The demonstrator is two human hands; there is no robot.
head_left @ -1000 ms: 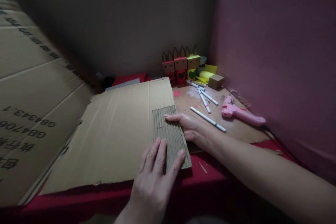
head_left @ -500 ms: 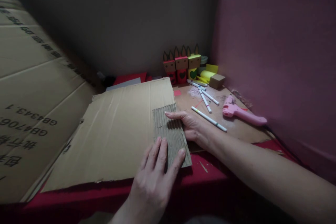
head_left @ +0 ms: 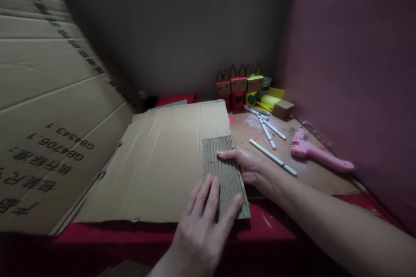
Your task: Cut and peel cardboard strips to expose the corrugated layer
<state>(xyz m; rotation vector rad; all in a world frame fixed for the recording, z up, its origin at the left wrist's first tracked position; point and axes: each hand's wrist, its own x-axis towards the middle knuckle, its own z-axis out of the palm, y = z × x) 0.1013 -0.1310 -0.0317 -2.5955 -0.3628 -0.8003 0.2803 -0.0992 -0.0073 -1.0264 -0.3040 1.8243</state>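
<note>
A ribbed strip of corrugated cardboard [head_left: 224, 173] lies along the right edge of a large flat cardboard sheet [head_left: 162, 160] on a red table [head_left: 260, 229]. My left hand [head_left: 204, 220] lies flat with fingers spread on the strip's near end and the sheet beside it. My right hand [head_left: 247, 164] rests on the strip's right side, fingers stretched out across its middle. Neither hand grips anything.
Several white markers [head_left: 271, 136] and a pink glue gun [head_left: 318, 158] lie to the right. Small cardboard figures with ears [head_left: 238, 86], yellow paper [head_left: 269, 99] and a small cardboard box [head_left: 282, 108] stand at the back corner. A large printed carton [head_left: 48, 117] leans at left. A pink wall [head_left: 357, 73] is close on the right.
The view has shifted so everything sits further right and lower in the picture. Both hands stay pressed on the strip in the same places.
</note>
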